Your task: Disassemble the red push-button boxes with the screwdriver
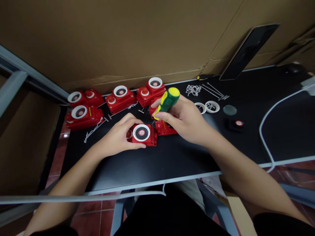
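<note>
My left hand (120,133) is closed around a red alarm box (143,134) with a white-ringed round dial, pinning it to the black table (172,160). My right hand (183,118) grips a green and yellow screwdriver (167,101), tip pointing down at the box's right edge. Under that hand lies another red box part (165,127), partly hidden.
Several more red boxes (120,98) stand in a row at the back left. White rings (212,106), long screws (214,91), a white cord bundle (193,89), a glass disc (229,109) and a black disc (238,124) lie to the right. A white cable (264,137) curves over the table; cardboard (123,39) is behind.
</note>
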`<move>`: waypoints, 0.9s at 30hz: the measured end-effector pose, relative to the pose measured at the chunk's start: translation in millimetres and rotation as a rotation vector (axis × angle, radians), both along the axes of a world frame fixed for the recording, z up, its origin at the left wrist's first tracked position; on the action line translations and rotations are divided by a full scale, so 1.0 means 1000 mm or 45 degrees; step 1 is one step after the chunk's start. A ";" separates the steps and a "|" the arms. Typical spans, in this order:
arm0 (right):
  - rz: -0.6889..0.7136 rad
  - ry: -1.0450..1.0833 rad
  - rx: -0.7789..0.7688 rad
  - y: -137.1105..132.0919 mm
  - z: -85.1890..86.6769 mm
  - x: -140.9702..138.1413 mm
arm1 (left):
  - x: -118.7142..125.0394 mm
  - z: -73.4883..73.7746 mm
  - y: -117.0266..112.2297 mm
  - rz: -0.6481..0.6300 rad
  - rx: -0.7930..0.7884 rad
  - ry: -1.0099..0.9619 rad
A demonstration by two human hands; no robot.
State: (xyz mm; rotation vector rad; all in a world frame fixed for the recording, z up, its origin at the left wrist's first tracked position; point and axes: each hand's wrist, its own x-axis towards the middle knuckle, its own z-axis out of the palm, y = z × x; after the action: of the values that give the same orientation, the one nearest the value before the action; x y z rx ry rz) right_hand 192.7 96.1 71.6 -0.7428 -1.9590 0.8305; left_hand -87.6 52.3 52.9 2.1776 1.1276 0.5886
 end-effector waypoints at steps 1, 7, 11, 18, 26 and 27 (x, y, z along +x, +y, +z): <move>-0.014 0.004 0.005 0.001 0.000 0.000 | 0.000 0.000 0.000 0.000 0.002 0.001; -0.006 -0.032 0.035 0.003 0.001 0.004 | 0.000 0.000 0.000 0.003 0.005 0.013; -0.044 0.051 -0.034 0.004 0.001 0.005 | -0.001 -0.001 0.000 -0.003 0.025 0.011; 0.025 0.055 -0.093 0.000 -0.001 -0.002 | 0.001 0.002 -0.001 0.018 0.000 0.032; -0.027 0.049 -0.024 0.000 0.000 -0.003 | 0.002 0.004 0.000 0.002 0.016 0.030; -0.035 0.047 -0.020 0.000 0.000 -0.002 | 0.002 0.004 0.000 0.004 0.010 0.033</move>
State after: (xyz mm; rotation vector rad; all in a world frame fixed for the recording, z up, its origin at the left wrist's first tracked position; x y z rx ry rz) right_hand 190.3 96.5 71.2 -0.7567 -1.9076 0.8388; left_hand -85.9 51.9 57.3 2.1961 1.1442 0.5688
